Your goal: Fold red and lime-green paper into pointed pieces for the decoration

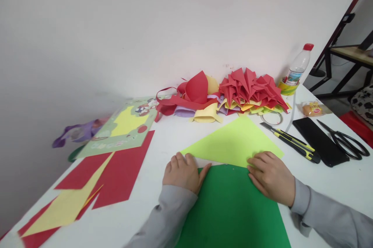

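Note:
A yellow-green sheet of paper (233, 143), folded to a triangle shape, lies on the table with its point away from me. Its lower edge overlaps a larger green sheet (233, 209) nearer to me. My left hand (184, 173) rests at the left corner of the yellow-green paper, fingers on its edge and thumb spread towards the green sheet. At the right part of the lower edge, my right hand (269, 176) has its fingers bent and pressed together on the yellow-green paper. A pale strip shows between the two sheets near the left thumb.
Red folded paper pieces (247, 88) and curled paper cutouts (192, 100) lie along the wall. To the right are a tape roll (271, 118), utility knife (291, 143), black case (320, 141), scissors (344, 139), bottle (298, 65) and wrapped snack (312, 109). Red sheets (125, 174) lie left.

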Tool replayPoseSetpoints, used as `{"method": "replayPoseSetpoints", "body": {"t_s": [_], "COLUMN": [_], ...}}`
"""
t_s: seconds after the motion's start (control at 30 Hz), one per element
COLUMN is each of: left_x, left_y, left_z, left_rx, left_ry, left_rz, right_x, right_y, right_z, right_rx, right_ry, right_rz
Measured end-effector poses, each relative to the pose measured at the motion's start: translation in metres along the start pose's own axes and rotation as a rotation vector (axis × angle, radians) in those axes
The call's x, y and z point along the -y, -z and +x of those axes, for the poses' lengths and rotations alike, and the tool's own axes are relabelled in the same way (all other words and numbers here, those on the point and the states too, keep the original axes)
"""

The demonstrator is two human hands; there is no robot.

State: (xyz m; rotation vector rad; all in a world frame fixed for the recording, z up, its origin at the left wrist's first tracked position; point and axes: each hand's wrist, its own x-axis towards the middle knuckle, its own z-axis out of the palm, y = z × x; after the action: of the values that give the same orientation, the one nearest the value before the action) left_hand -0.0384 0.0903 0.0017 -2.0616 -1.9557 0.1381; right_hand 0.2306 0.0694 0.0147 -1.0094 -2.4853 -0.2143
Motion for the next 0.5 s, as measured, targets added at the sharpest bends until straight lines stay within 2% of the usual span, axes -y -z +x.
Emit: {"method": "replayPoseSetpoints", "body": {"t_s": [0.5], "left_x": [0.0035], "left_y": [-0.0046], "left_z": [0.0018], "left_rx": [-0.024], "left_ry": [0.007], "left_rz": [0.001], "right_x": [-0.001], "right_y": [0.0], "right_z": [-0.0001], "right_rx": [0.025], "right_ry": [-0.011], "right_rz": [0.004]}}
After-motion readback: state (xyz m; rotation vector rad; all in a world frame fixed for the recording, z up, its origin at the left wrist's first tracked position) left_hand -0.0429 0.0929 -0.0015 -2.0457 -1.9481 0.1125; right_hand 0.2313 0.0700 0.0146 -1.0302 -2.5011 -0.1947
